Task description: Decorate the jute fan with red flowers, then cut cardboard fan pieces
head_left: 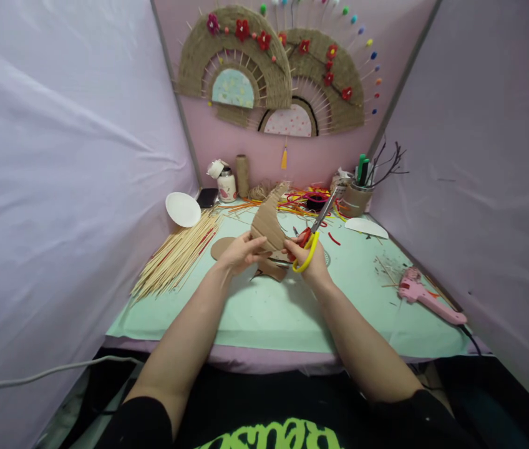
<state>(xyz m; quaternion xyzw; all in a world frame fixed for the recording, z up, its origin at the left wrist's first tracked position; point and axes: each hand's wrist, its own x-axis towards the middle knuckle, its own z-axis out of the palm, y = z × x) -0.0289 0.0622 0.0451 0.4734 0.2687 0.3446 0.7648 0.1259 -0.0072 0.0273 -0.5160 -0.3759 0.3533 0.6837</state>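
Observation:
A curved brown cardboard piece (268, 221) is held up over the table between both hands. My left hand (244, 251) grips its lower left side, thumb on the front. My right hand (309, 259) pinches its lower right corner and also holds scissors (323, 215) with red and yellow handles, their blades pointing up and away to the right. Beneath the hands lies another cardboard scrap (274, 270), partly hidden. A rounded cardboard piece (222, 248) lies on the table just left of my left hand.
Thin sticks (175, 255) and a white dish (183, 209) are at the left. A pink glue gun (430, 302) lies at the right, near a white half disc (366, 227). Behind stand a jar (227, 185), twine roll (242, 176) and pen holder (355, 198).

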